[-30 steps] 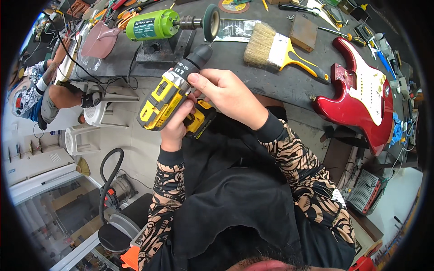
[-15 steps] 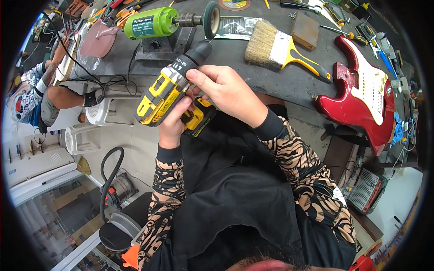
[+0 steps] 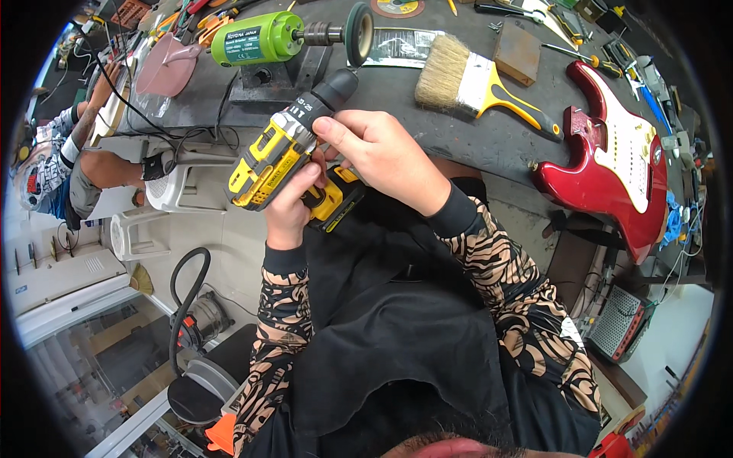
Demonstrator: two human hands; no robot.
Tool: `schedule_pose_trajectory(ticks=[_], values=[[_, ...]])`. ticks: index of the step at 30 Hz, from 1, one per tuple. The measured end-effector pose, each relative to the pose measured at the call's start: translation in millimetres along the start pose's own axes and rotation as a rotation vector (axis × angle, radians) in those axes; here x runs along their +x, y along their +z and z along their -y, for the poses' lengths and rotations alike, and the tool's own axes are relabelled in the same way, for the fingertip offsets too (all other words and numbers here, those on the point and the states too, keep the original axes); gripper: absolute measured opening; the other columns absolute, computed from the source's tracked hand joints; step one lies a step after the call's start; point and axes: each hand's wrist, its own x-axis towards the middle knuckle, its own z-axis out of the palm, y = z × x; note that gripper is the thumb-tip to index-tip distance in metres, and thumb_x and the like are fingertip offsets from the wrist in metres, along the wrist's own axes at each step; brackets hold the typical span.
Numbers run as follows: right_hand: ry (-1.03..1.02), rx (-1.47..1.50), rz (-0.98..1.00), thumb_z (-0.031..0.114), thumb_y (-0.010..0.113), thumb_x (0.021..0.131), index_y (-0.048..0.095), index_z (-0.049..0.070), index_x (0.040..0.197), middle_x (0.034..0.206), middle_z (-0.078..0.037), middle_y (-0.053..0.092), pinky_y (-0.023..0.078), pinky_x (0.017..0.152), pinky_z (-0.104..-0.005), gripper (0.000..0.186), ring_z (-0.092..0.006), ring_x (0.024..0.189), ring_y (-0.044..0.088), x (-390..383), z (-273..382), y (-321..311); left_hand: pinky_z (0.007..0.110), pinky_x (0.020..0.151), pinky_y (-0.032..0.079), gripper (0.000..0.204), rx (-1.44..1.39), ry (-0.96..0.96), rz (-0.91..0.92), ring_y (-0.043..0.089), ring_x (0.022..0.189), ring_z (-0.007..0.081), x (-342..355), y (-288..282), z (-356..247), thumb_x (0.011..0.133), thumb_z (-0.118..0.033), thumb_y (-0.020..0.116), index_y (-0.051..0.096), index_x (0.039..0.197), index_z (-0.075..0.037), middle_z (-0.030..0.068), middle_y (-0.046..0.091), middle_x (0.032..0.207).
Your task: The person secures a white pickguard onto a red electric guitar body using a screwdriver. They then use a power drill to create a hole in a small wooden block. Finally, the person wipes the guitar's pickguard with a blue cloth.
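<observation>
A yellow and black cordless drill (image 3: 279, 149) is held over the near edge of the dark workbench (image 3: 427, 126), its chuck pointing up toward the bench. My left hand (image 3: 289, 206) grips the drill's handle from below. My right hand (image 3: 378, 153) wraps the drill body just behind the chuck, fingers curled on top. Both patterned sleeves rise from the lower edge.
On the bench lie a wide paintbrush with a yellow handle (image 3: 477, 84), a green motor with a buffing wheel (image 3: 286, 38), a wooden block (image 3: 517, 52) and a red electric guitar body (image 3: 618, 153). Another person (image 3: 72, 164) sits at the left by white plastic stools (image 3: 164, 202).
The drill and both hands have shifted slightly up and toward the bench; the grip stays the same.
</observation>
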Motion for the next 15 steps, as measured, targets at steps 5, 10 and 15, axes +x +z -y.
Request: schedule_pose_trajectory(ticks=[5,10,15], values=[[-0.003,-0.011,-0.006,0.035,0.061,0.109,0.073,-0.005,0.089,0.076,-0.015,0.075,0.056,0.072,-0.0361,0.047,-0.0208,0.070,0.071,0.6,0.5,1.9,0.028,0.071,0.051,0.031,-0.023,-0.022,0.000,0.063,0.075,0.0152,1.7,-4.8,1.9,0.090,-0.011,0.071,0.070,0.119,0.002,0.0072,0.070,0.092],[-0.002,-0.020,0.020,0.034,0.063,0.110,0.073,-0.007,0.096,0.082,-0.010,0.075,0.056,0.075,-0.0328,0.044,-0.0148,0.078,0.069,2.4,-0.5,0.7,0.028,0.070,0.050,0.032,-0.065,-0.057,0.015,0.062,0.073,0.0146,5.1,-5.7,-1.0,0.090,-0.013,0.070,0.069,0.118,0.003,0.0072,0.068,0.089],[0.000,-0.036,0.046,0.031,0.064,0.110,0.072,-0.007,0.098,0.085,-0.009,0.076,0.056,0.077,-0.0315,0.041,-0.0115,0.082,0.068,3.6,-3.2,-0.4,0.029,0.070,0.050,0.033,-0.105,-0.065,0.045,0.061,0.073,0.0143,7.4,-6.6,-1.2,0.090,-0.013,0.069,0.067,0.119,0.003,0.0068,0.066,0.088]])
